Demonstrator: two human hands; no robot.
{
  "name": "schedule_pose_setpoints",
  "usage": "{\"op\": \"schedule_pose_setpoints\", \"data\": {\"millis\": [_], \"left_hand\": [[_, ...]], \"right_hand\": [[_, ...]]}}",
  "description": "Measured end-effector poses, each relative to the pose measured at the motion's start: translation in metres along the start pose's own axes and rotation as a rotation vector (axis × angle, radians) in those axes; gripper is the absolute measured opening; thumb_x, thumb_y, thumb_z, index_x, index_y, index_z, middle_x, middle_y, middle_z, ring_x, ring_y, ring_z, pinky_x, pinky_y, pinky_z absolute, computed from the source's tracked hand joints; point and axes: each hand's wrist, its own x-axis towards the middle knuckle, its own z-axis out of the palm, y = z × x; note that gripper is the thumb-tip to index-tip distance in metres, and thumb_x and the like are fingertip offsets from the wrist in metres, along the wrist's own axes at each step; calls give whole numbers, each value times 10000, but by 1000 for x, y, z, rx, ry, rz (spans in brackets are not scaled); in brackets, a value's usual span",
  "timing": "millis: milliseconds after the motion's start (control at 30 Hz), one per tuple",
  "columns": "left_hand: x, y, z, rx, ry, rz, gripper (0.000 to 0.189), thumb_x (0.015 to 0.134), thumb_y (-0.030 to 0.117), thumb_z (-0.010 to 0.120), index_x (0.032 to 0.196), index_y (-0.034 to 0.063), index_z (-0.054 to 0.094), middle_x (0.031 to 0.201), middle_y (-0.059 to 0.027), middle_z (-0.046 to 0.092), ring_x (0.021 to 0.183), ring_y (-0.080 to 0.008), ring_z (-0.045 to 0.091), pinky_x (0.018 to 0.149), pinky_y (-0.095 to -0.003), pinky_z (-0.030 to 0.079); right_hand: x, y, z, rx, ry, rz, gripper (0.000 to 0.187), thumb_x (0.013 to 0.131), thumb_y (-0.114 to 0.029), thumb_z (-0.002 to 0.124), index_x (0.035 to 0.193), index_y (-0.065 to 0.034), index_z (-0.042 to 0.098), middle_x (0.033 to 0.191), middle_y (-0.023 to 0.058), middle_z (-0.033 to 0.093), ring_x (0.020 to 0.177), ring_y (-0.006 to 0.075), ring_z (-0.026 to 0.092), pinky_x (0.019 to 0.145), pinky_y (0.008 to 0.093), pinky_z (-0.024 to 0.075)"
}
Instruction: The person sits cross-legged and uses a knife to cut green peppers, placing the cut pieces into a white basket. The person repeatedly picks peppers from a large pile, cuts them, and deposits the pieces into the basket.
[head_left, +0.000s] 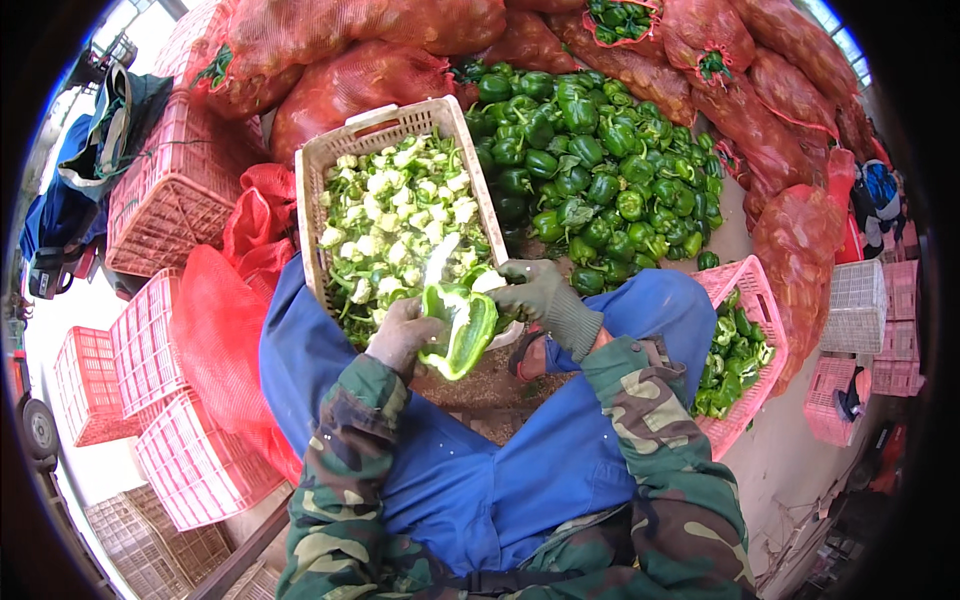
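Observation:
Over the near edge of a pale plastic crate, my left hand grips an opened green bell pepper, its pale inside facing up. My right hand, in a dark glove with a knitted cuff, is closed at the pepper's right side around a pale piece, which looks like a pepper core; its exact hold is partly hidden. The crate holds many pepper cores and stems. Beyond my right hand lies a heap of whole green bell peppers.
A pink crate of cut green peppers stands at the right by my knee. Full red mesh sacks ring the heap. Red crates and loose red netting are at the left. Stacked crates stand far right.

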Motion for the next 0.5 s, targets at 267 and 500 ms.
{"op": "schedule_pose_setpoints", "data": {"millis": [267, 500], "left_hand": [[3, -9, -14, -85, -1, 42, 226, 812, 4, 685, 1032, -41, 715, 813, -59, 716, 615, -119, 641, 551, -249, 500], [-7, 17, -23, -88, 240, 125, 399, 820, 99, 595, 1202, 1, 659, 906, -72, 717, 661, -155, 693, 514, -284, 552]], "right_hand": [[11, 14, -5, 413, 17, 175, 303, 985, -261, 698, 1165, -17, 706, 978, 71, 749, 782, 133, 706, 604, 263, 559], [40, 57, 6, -456, 282, -9, 613, 862, -432, 775, 1269, 16, 674, 1045, 241, 755, 979, 351, 739, 866, 445, 580]]}}
